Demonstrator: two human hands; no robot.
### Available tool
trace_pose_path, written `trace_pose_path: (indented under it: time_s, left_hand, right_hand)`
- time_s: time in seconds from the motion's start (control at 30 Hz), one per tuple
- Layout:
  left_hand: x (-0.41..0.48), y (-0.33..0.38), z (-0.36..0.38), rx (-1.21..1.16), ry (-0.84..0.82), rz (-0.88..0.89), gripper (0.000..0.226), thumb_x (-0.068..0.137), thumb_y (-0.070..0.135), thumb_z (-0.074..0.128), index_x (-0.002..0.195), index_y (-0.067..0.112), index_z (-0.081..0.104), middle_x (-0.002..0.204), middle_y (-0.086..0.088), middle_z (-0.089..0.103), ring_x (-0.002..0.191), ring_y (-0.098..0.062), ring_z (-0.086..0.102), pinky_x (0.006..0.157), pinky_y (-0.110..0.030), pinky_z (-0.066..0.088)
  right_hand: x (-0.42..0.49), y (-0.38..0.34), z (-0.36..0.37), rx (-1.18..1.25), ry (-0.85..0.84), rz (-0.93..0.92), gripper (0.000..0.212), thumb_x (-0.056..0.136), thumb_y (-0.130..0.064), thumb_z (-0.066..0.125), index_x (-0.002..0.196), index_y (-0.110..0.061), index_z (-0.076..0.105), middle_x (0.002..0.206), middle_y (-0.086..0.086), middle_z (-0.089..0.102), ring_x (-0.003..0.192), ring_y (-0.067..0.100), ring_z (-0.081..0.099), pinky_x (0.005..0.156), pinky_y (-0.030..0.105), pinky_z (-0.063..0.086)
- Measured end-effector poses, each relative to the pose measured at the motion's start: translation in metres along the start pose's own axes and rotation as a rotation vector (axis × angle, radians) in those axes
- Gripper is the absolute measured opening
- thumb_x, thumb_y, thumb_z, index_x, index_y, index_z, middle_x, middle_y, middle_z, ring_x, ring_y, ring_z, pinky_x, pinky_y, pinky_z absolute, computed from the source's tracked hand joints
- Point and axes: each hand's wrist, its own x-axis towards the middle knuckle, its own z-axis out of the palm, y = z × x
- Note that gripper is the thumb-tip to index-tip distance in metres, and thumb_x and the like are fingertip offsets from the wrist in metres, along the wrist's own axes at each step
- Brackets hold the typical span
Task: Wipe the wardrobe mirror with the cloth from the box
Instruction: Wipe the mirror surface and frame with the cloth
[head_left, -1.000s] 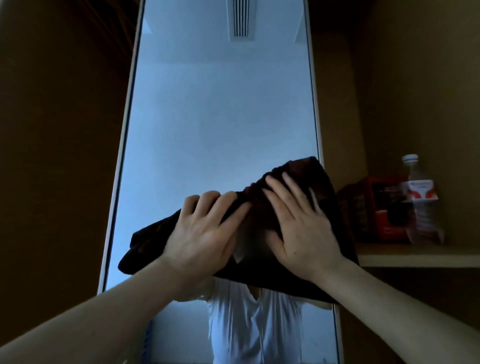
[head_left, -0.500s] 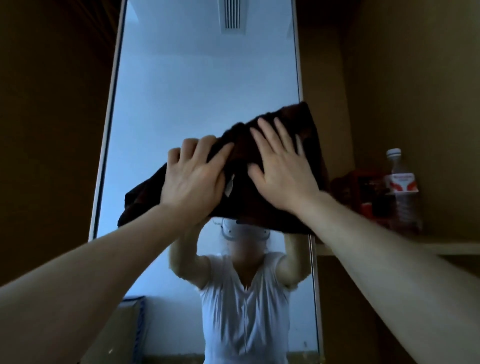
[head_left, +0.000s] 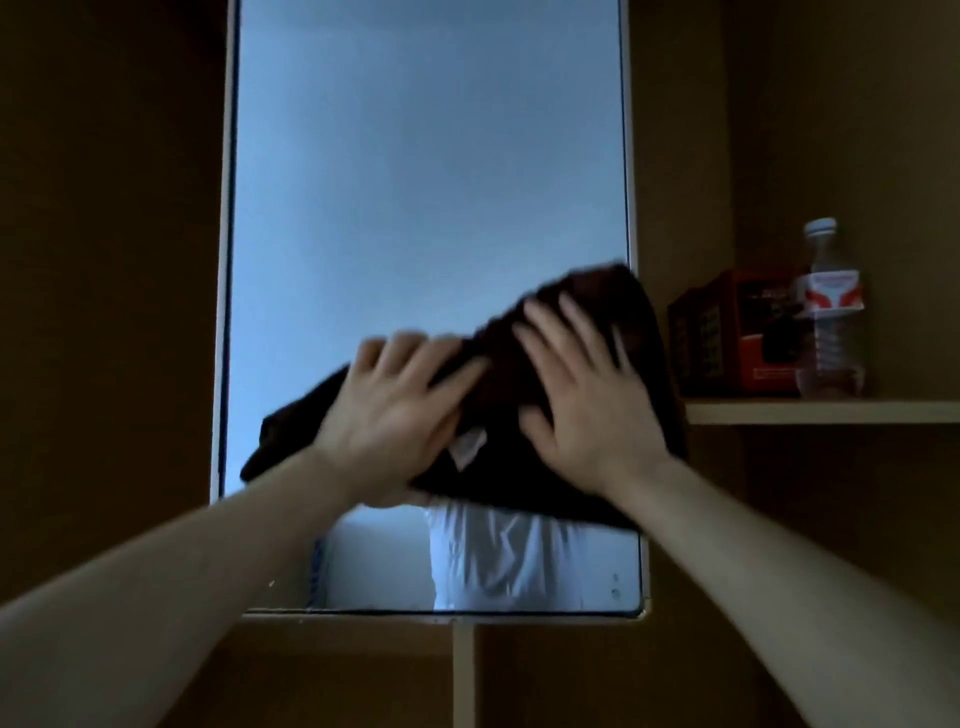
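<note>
Grip: left hand (head_left: 400, 415) and right hand (head_left: 587, 421) lie flat, fingers spread, pressing cloth (head_left: 641, 322) to mirror (head_left: 426, 156). Cloth judged soft, light; best held under palms, mid-cloth.

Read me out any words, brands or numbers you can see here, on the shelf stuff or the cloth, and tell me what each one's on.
No text here is legible.
Label on the bottle: red and white print, too blurred to read.
Front of the red box: pale marks, too small and blurred.
White tag on the cloth: nothing readable.
</note>
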Motion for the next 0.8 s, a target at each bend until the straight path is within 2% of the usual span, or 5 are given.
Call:
trace_pose_path:
  time_s: [0.2, 0.33, 0.5, 0.67, 0.8]
  left_hand:
    - [0.046, -0.010, -0.004, 0.014, -0.037, -0.271, 0.049, 0.086, 0.032, 0.044, 0.133, 0.019, 0.054, 0.123, -0.014, 0.054, 0.101, -0.036, 0.044, 0.079, -0.048, 0.039]
    - [0.002, 0.017, -0.001, 0.000, -0.016, -0.147, 0.048, 0.087, 0.031, 0.047, 0.132, 0.016, 0.056, 0.124, -0.014, 0.052, 0.104, -0.034, 0.041, 0.079, -0.046, 0.035]
    - [-0.080, 0.066, -0.002, -0.126, -0.066, 0.018, 0.040, 0.098, 0.034, 0.037, 0.124, 0.017, 0.062, 0.122, -0.012, 0.055, 0.107, -0.034, 0.048, 0.085, -0.045, 0.037]
    - [-0.112, 0.090, -0.003, -0.176, -0.100, 0.082, 0.037, 0.086, 0.023, 0.054, 0.123, 0.022, 0.053, 0.123, -0.005, 0.048, 0.107, -0.028, 0.048, 0.088, -0.043, 0.038]
    - [-0.080, 0.069, -0.002, -0.145, -0.054, 0.108, 0.034, 0.089, 0.030, 0.050, 0.122, 0.020, 0.051, 0.120, -0.007, 0.046, 0.103, -0.030, 0.047, 0.083, -0.042, 0.036]
  right_hand:
    - [0.054, 0.014, -0.016, 0.016, 0.022, 0.138, 0.065, 0.091, -0.038, 0.037, 0.150, -0.014, 0.024, 0.160, 0.003, 0.010, 0.147, 0.024, 0.001, 0.115, 0.048, 0.006]
    - [-0.008, -0.013, 0.006, 0.019, 0.113, 0.147, 0.065, 0.086, -0.038, 0.038, 0.145, -0.010, 0.036, 0.156, 0.006, 0.025, 0.145, 0.027, 0.015, 0.112, 0.045, 0.011]
    - [-0.112, -0.055, 0.027, 0.016, -0.046, 0.149, 0.064, 0.088, -0.040, 0.039, 0.145, -0.012, 0.032, 0.157, 0.004, 0.020, 0.145, 0.028, 0.014, 0.114, 0.034, -0.007]
    - [-0.157, -0.063, 0.033, 0.018, -0.184, 0.055, 0.066, 0.086, -0.044, 0.039, 0.145, -0.014, 0.030, 0.157, 0.002, 0.019, 0.147, 0.024, 0.008, 0.116, 0.037, 0.000]
    - [-0.116, -0.032, 0.026, -0.010, -0.133, -0.039, 0.068, 0.082, -0.046, 0.038, 0.143, -0.015, 0.031, 0.156, 0.001, 0.021, 0.147, 0.021, 0.006, 0.108, 0.045, 0.024]
